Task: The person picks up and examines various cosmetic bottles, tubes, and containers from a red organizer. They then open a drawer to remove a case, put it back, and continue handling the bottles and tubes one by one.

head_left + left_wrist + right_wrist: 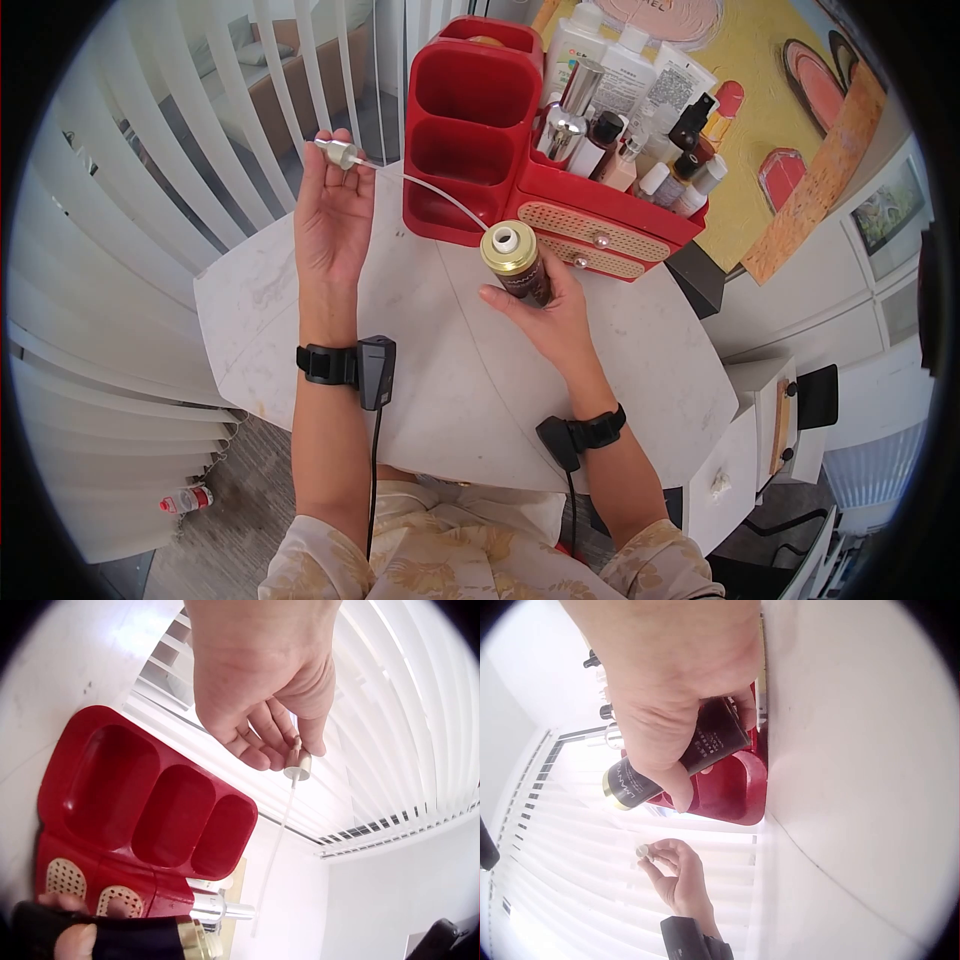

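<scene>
My left hand (338, 225) pinches a silver pump head (338, 153) between thumb and fingers, raised over the left side of the table. From the pump head a long, thin clear tube (430, 188) curves toward the bottle, its tip overlapping the area behind the bottle's neck in the head view. My right hand (556, 315) grips a dark bottle (634, 782) with a gold collar (510, 250) and an uncovered white neck opening. Light lettering runs along the bottle's side in the right wrist view. The bottle is held in front of the red organizer (465, 145).
Cosmetic bottles and tubes fill the organizer's right section, above two small perforated drawers (590, 225). The organizer stands on a white marbled table (430, 320). White vertical blinds (120, 150) hang close on the left; a painted picture (760, 130) stands behind.
</scene>
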{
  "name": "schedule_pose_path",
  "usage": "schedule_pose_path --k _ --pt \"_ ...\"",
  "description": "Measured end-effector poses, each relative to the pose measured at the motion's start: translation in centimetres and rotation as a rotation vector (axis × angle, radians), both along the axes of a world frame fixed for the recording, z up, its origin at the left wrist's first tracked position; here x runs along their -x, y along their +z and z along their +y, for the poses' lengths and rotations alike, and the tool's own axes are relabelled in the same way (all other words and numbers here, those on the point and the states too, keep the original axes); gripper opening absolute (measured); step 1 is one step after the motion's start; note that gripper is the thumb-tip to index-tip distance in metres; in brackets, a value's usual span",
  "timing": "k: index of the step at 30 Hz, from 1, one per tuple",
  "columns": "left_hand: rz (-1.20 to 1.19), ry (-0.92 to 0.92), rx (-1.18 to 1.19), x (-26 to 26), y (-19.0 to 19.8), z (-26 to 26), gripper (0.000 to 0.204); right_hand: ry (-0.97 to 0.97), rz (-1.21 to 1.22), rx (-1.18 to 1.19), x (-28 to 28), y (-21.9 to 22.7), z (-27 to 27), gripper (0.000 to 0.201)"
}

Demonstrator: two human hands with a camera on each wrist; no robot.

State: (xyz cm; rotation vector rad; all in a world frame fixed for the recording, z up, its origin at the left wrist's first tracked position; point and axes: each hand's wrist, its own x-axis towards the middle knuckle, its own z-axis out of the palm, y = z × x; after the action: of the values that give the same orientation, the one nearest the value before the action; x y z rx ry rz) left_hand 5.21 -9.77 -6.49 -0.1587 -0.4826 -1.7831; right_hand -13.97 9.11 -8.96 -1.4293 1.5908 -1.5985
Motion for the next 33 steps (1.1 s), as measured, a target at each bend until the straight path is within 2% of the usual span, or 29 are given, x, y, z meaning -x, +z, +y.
schedule_pose_path --k 16,19,25,28,33 --pt "-0.084 0.038 0.053 0.0 -0.1 0.2 0.028 -0.063 0.136 0.053 0.1 -0.5 -0.3 0.070" --pt "-0.189 0.089 0.083 0.1 0.1 0.5 0.029 -0.073 0.152 0.058 0.1 -0.6 -0.4 0.070" --pt "-0.398 0.078 0.296 1.1 0.7 1.8 0.028 -0.082 0.108 0.021 0.0 -0.6 -0.3 0.069" --pt "-0.632 0.051 0.394 1.7 1.3 3.3 0.025 -0.110 0.118 -0.023 -0.1 -0.3 -0.2 0.067" --pt "-0.844 -0.008 0.400 3.0 1.8 4.8 0.025 -0.125 0.104 -0.064 -0.2 -0.1 -0.1 0.065"
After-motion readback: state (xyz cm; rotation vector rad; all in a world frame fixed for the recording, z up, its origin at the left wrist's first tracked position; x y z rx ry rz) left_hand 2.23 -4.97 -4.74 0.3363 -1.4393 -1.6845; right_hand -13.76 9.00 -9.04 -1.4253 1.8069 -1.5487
